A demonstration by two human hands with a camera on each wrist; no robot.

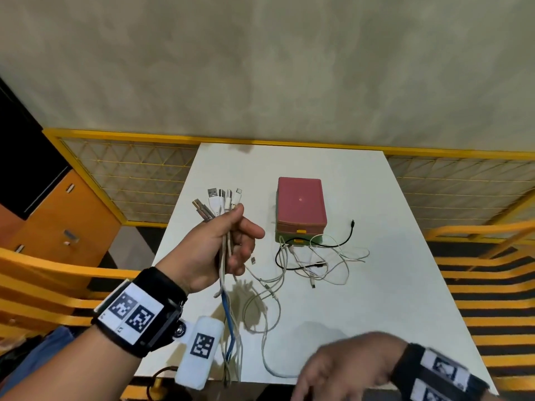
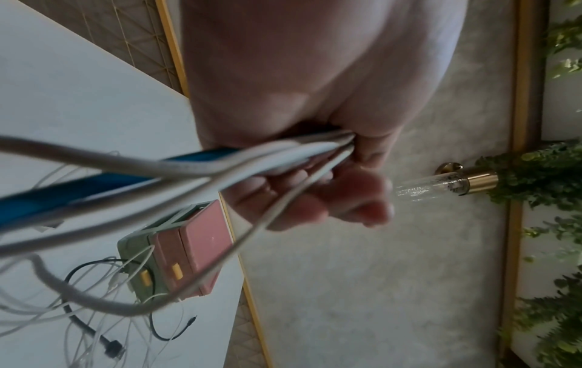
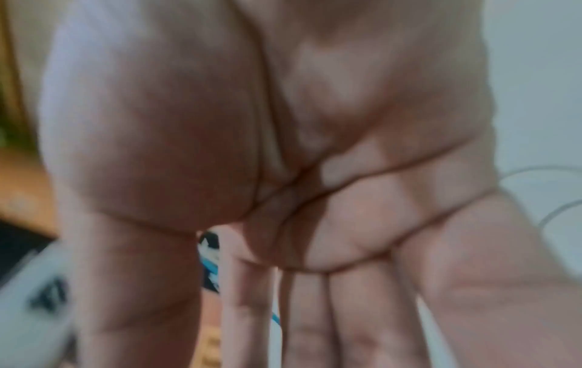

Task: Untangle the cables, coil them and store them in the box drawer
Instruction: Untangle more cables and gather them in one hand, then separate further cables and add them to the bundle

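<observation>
Yellow railing and a pale wall frame the white tabletop [image 1: 390, 285], where a pink-lidded box [image 1: 301, 209] with green base and yellow drawer tabs sits toward the far side. Just in front of the box lies a loose tangle of white and black cables [image 1: 315, 261], touching its lower drawer front. The left hand [image 1: 214, 250], raised to the left of the box, grips a bundle of cable ends [image 1: 223, 204] with its fingers curled round them, plugs fanned upward and the cords, one of them blue, trailing down off the near edge. The right hand [image 1: 347, 363] hovers low, nearer the camera than the box, fingers straight and slightly spread, holding nothing. As I judge it, the task is early: ends are gathered, but nothing is coiled, the tangle remains, and both drawers look shut. The left wrist view shows the cords pinched between fingers [image 2: 283, 199] and palm, which the head view half hides; the right wrist view, blurred, shows only an empty palm.
</observation>
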